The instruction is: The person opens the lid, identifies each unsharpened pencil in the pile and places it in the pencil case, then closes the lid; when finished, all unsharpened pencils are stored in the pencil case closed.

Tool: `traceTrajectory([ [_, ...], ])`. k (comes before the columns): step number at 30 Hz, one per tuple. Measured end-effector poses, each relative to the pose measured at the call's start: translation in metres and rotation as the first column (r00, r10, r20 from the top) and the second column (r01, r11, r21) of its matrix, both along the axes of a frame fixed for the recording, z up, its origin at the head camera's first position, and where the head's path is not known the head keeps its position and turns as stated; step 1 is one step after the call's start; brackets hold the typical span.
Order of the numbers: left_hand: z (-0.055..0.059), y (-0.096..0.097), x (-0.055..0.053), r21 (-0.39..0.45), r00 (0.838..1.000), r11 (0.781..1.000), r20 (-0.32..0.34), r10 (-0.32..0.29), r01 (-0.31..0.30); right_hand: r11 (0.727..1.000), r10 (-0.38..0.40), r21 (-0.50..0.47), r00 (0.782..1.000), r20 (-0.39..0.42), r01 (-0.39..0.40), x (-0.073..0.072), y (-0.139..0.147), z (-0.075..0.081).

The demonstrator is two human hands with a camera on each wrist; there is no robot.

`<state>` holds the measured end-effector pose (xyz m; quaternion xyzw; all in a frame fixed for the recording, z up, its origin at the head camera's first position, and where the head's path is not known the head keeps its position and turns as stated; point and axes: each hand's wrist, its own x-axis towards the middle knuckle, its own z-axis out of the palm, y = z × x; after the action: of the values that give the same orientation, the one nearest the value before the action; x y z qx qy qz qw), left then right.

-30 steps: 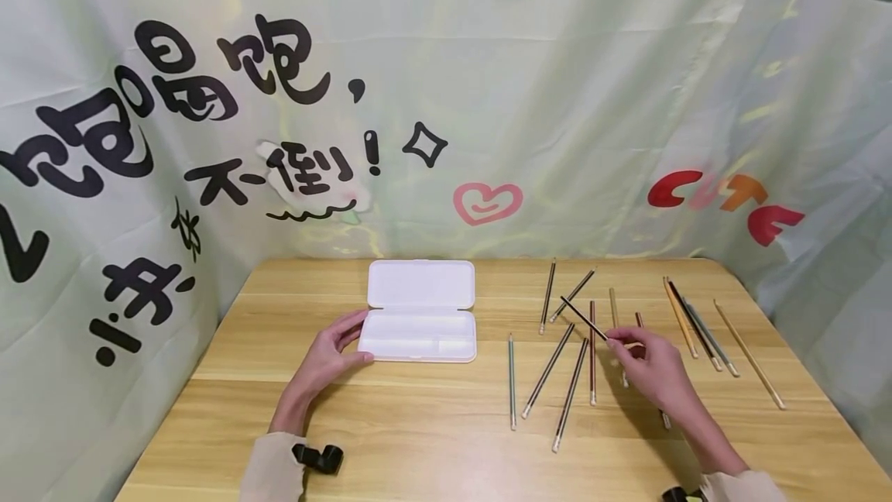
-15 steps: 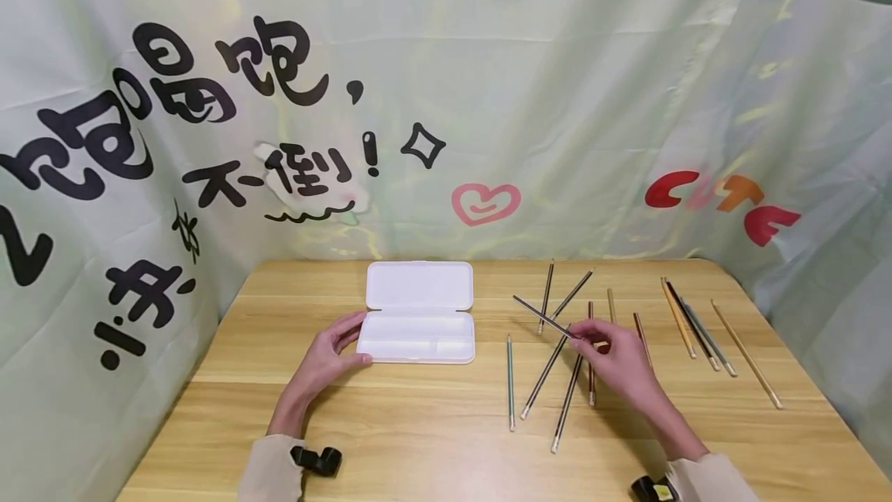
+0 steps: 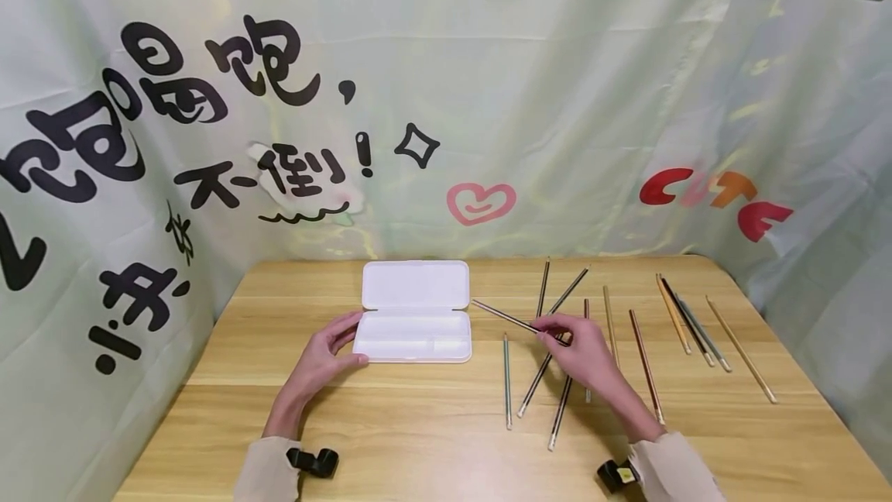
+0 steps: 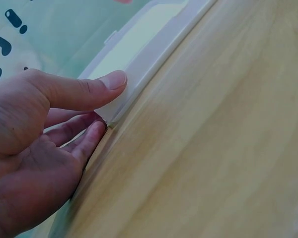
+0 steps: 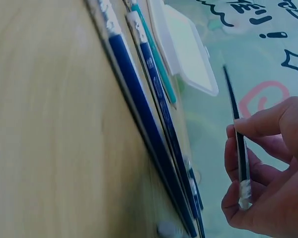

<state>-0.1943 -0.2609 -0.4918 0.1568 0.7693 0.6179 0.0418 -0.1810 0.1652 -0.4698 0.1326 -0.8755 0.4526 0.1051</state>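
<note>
The cloth backdrop (image 3: 446, 99) behind the desk carries all the readable writing. On its left part stand large black Chinese characters in a cartoon hand; "不倒!" (image 3: 279, 177) can be made out, with a comma above it and a wavy underline below; the other characters are too stylised or cut off to read surely. Beside them are a black four-pointed star outline (image 3: 416, 146) and a pink heart (image 3: 481, 202). On the right, red and orange letters spell "CUTE" (image 3: 716, 198). Printing on the pencils is too blurred to read.
</note>
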Motion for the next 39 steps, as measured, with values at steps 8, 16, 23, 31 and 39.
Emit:
traceTrajectory([
  [8,-0.021,-0.006,-0.009,0.007,1.0,1.0,-0.008,0.004,-0.004,0.999,0.023,-0.027,0.999,-0.038,-0.024,-0.008,-0.023,-0.001],
  [16,-0.028,-0.008,-0.009,-0.003,1.0,1.0,-0.02,0.024,-0.024,0.997,0.069,-0.009,0.994,-0.085,-0.07,-0.018,-0.045,-0.004],
  [23,-0.03,-0.01,-0.01,0.0,0.999,1.0,-0.033,0.007,-0.007,0.997,0.074,-0.031,0.994,-0.077,-0.076,-0.028,-0.067,-0.002],
  [31,-0.027,-0.009,-0.011,0.0,0.999,0.999,-0.007,0.036,-0.036,0.994,0.068,-0.08,0.993,-0.097,-0.076,-0.041,-0.096,-0.005],
  [39,-0.026,-0.009,-0.009,-0.01,0.999,0.999,-0.007,0.033,-0.033,0.99,0.08,-0.113,0.996,-0.047,-0.085,-0.048,-0.121,-0.014],
])
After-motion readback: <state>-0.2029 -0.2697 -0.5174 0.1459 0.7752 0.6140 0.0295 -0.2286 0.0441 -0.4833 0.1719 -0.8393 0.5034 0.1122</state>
